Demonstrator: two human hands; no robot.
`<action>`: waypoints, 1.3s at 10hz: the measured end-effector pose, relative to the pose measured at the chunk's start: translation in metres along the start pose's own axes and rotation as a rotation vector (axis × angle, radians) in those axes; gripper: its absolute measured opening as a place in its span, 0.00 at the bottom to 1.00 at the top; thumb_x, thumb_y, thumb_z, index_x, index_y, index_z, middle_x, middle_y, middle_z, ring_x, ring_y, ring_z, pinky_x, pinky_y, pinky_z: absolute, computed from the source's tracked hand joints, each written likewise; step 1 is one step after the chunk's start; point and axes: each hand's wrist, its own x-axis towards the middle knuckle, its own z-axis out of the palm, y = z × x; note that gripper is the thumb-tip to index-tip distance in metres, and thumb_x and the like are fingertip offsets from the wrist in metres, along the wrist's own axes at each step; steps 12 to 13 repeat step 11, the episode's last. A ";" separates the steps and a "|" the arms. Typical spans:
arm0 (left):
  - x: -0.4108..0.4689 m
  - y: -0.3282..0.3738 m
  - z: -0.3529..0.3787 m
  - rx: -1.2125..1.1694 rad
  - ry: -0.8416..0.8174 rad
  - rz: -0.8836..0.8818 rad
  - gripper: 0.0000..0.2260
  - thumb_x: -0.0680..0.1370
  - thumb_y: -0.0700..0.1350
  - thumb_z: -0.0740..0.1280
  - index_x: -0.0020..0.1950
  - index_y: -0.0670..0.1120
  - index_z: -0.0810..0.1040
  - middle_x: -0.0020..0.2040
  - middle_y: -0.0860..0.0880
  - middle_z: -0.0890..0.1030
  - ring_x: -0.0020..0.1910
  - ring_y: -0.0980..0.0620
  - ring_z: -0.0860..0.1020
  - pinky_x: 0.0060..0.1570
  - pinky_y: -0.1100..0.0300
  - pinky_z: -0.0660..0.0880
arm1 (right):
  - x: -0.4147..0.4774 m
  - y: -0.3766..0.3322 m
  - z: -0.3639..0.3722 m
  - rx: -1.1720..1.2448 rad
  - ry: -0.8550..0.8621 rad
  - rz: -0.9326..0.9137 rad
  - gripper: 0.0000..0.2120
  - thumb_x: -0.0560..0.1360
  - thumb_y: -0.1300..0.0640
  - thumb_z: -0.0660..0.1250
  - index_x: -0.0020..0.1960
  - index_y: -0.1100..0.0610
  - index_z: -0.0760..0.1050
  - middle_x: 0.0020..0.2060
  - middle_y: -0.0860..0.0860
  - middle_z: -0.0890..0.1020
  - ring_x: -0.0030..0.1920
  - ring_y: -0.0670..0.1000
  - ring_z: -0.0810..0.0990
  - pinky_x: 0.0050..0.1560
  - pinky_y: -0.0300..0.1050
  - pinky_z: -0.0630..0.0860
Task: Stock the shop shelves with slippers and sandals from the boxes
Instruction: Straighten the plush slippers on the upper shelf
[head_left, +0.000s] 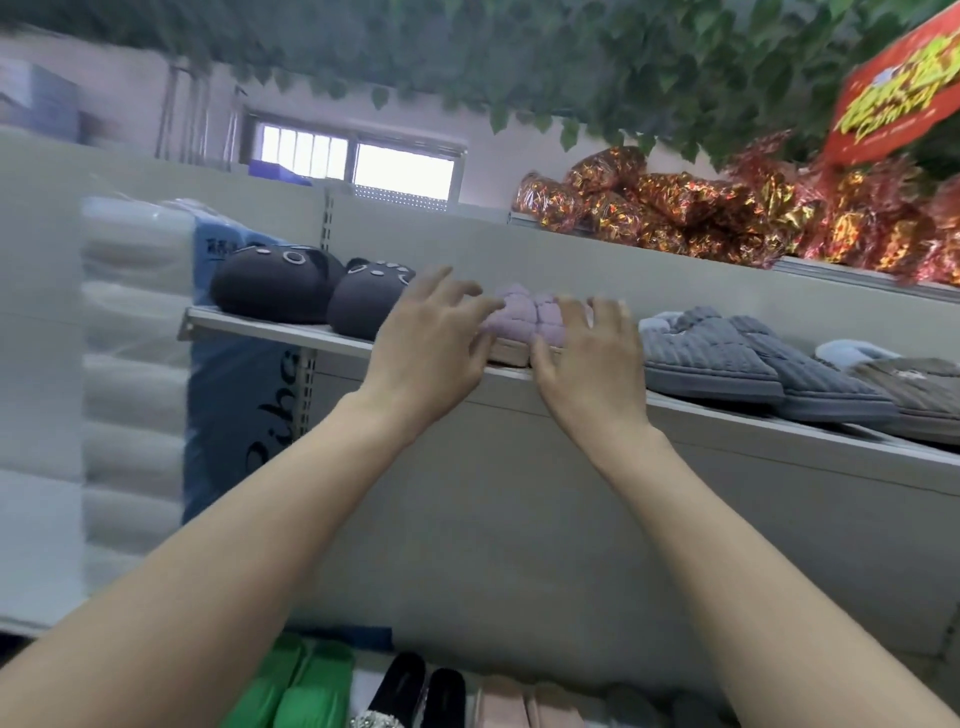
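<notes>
Both arms reach up to the middle shelf (260, 326), centre of frame. Lilac slippers (524, 314), a quilted pair with tan soles, sit side by side on the shelf's front edge, between the two hands. Left hand (431, 340): fingers spread and only slightly bent, tips against the left side of the pair, thumb near the sole. Right hand (587, 358): fingers spread over the top of the right slipper, thumb at the sole's front. Motion blur here; both hands appear to rest on or press the pair rather than grip it. Left of the pair on the same shelf: black cat slippers (311, 291), the nearer one just beside the left hand. Right of the pair: grey slippers (711, 356), then a brownish pair (914, 387) at the right edge of frame. Upper right: top shelf with red-gold foil bags (675, 208), a red box (893, 93) above them, green leaves (519, 52) across the top. Left of frame: blue pack (234, 395) and white wrapped rolls (130, 312) beside the shelf end. Bottom of frame, lower shelf: green slippers (296, 680), black shoes (415, 691), pink slippers (524, 704), all partly cut off. Window (358, 161) at upper centre.
</notes>
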 end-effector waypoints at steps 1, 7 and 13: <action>-0.002 -0.042 -0.030 0.102 0.118 -0.089 0.16 0.78 0.44 0.63 0.65 0.47 0.77 0.64 0.43 0.76 0.70 0.40 0.66 0.69 0.46 0.61 | 0.004 -0.049 -0.005 0.178 0.041 -0.157 0.23 0.78 0.49 0.62 0.71 0.54 0.69 0.66 0.59 0.73 0.67 0.61 0.70 0.67 0.55 0.67; -0.015 -0.170 -0.047 0.016 -0.173 -0.358 0.25 0.78 0.51 0.65 0.74 0.51 0.65 0.73 0.42 0.64 0.70 0.38 0.64 0.69 0.46 0.61 | 0.033 -0.169 0.048 0.189 -0.185 -0.027 0.29 0.75 0.38 0.64 0.72 0.48 0.64 0.63 0.60 0.71 0.59 0.64 0.75 0.61 0.53 0.71; -0.024 -0.146 -0.056 0.082 -0.132 -0.135 0.21 0.78 0.47 0.63 0.71 0.46 0.70 0.71 0.41 0.68 0.71 0.39 0.62 0.72 0.46 0.59 | 0.011 -0.143 0.017 0.138 -0.224 -0.177 0.27 0.80 0.43 0.60 0.77 0.48 0.60 0.71 0.57 0.66 0.69 0.60 0.67 0.67 0.52 0.66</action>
